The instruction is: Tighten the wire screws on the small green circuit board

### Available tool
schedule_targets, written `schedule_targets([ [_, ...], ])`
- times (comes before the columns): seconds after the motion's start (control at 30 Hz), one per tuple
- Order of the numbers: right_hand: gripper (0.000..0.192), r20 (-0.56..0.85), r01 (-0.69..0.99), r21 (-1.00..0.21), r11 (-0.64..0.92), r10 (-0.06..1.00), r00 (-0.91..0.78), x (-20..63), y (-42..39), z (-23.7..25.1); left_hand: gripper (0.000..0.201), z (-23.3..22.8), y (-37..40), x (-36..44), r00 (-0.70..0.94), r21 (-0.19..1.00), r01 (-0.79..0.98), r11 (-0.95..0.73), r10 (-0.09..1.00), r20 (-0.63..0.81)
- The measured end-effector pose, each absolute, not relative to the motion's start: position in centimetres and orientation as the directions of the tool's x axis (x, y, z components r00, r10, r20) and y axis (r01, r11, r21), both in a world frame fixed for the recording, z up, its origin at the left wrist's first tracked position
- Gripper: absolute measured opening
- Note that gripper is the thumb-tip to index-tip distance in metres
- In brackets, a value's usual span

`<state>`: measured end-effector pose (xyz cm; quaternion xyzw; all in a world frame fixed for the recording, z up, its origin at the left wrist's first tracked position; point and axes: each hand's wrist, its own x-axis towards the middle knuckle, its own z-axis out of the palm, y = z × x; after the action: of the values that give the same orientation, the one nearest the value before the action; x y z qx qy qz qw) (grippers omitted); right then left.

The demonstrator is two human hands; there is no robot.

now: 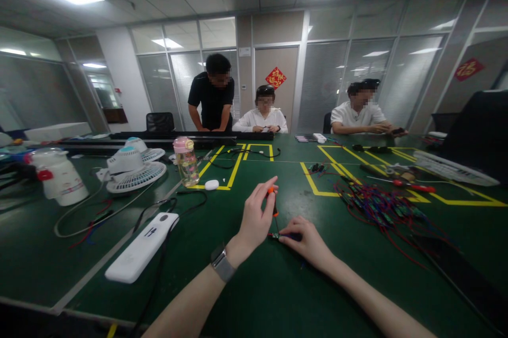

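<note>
The circuit board (pixel 274 236) lies on the green table (pixel 254 301) and serves as the reference point. The left hand (pixel 256 216), wearing a watch (pixel 223 263), is directly above the board and grips the orange-and-black handle of a screwdriver (pixel 275 211). The screwdriver stands nearly upright, shaft directed down at the board; tip contact appears likely, but the detail is too small to confirm. The right hand (pixel 307 245) is closed on the board's right end, fingers bent. A tangle of wired boards (pixel 381 206) lies to the right of the circuit board. A white handheld device (pixel 143 248) lies well to its left.
</note>
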<state>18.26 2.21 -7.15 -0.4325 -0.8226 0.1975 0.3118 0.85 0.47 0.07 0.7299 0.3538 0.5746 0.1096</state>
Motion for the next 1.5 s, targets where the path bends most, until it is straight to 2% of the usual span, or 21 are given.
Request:
schedule_targets([
  [0.17,0.013,0.343,0.591,-0.590,0.551,0.833,-0.434,18.3,2.2,-7.1,0.026,-0.1,0.5,0.8,0.066,0.518,0.473,-0.713,0.615,0.786],
  [0.4,0.013,0.359,0.575,-0.589,0.567,0.822,-0.443,18.4,2.1,-7.1,0.040,-0.4,0.4,1.2,0.087,0.588,0.400,-0.703,0.668,0.739],
  [0.6,0.012,0.358,0.586,-0.587,0.559,0.828,-0.431,18.3,1.9,-6.9,0.028,-0.2,0.5,0.7,0.127,0.483,0.487,-0.728,0.606,0.785],
  [0.77,0.011,0.349,0.589,-0.602,0.539,0.841,-0.413,18.1,1.8,-6.8,0.038,0.1,0.7,0.4,0.129,0.536,0.437,-0.722,0.640,0.757],
  [0.93,0.010,0.335,0.587,-0.613,0.529,0.847,-0.412,18.0,1.9,-6.6,0.032,0.0,1.0,0.2,0.076,0.523,0.495,-0.694,0.634,0.770],
  [1.13,0.010,0.325,0.591,-0.610,0.528,0.847,-0.421,18.1,1.8,-6.3,0.038,0.1,0.6,0.5,0.155,0.554,0.408,-0.726,0.653,0.741],
  [1.3,0.011,0.325,0.599,-0.602,0.527,0.848,-0.419,18.0,1.8,-6.3,0.030,-0.1,0.5,0.5,0.137,0.488,0.487,-0.725,0.615,0.777],
  [1.43,0.011,0.327,0.604,-0.592,0.534,0.844,-0.425,18.1,2.0,-6.7,0.043,-0.1,0.6,0.4,0.165,0.513,0.430,-0.743,0.623,0.765],
  [1.5,0.012,0.327,0.604,-0.591,0.535,0.843,-0.427,18.2,2.0,-6.8,0.043,0.0,0.7,0.4,0.158,0.529,0.414,-0.741,0.631,0.760],
])
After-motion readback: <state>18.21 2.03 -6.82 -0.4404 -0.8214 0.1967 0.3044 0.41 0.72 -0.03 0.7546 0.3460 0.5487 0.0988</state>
